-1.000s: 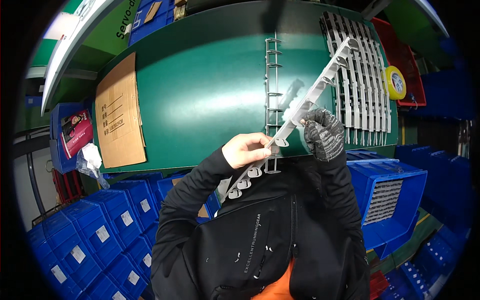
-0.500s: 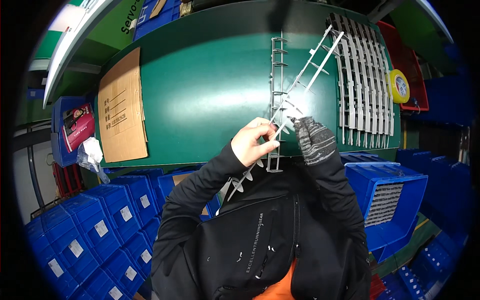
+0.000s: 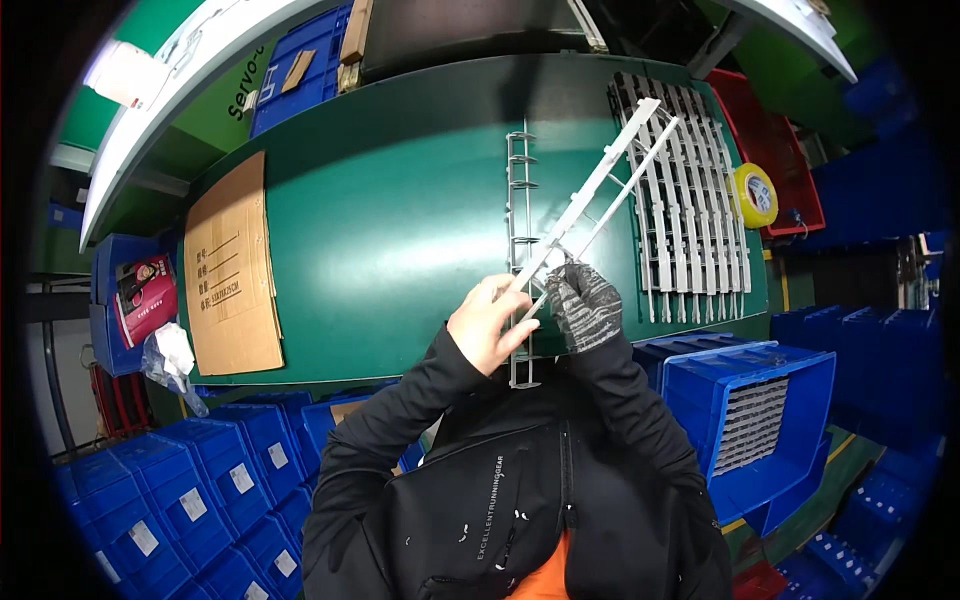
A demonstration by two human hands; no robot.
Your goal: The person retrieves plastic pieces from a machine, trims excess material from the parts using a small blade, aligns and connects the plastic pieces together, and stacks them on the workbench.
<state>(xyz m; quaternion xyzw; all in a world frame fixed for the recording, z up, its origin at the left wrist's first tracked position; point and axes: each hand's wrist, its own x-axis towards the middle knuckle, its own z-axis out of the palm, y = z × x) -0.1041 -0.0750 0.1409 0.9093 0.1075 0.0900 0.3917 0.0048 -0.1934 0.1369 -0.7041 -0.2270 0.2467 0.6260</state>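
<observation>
Both hands are gripping grey strips (image 3: 600,190) above the green tabletop (image 3: 400,220): left hand (image 3: 490,325) clamped bare, gloved right hand (image 3: 583,305) clamped beside it, rack (image 3: 690,190) just right.

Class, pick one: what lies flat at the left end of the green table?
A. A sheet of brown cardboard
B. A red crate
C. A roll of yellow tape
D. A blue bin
A: the brown cardboard sheet lies flat at the left end of the green table.

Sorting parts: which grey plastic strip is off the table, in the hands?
The long grey strip slanting up-right, gripped by the bare left hand and gloved right hand; the row of strips lies flat.
</observation>
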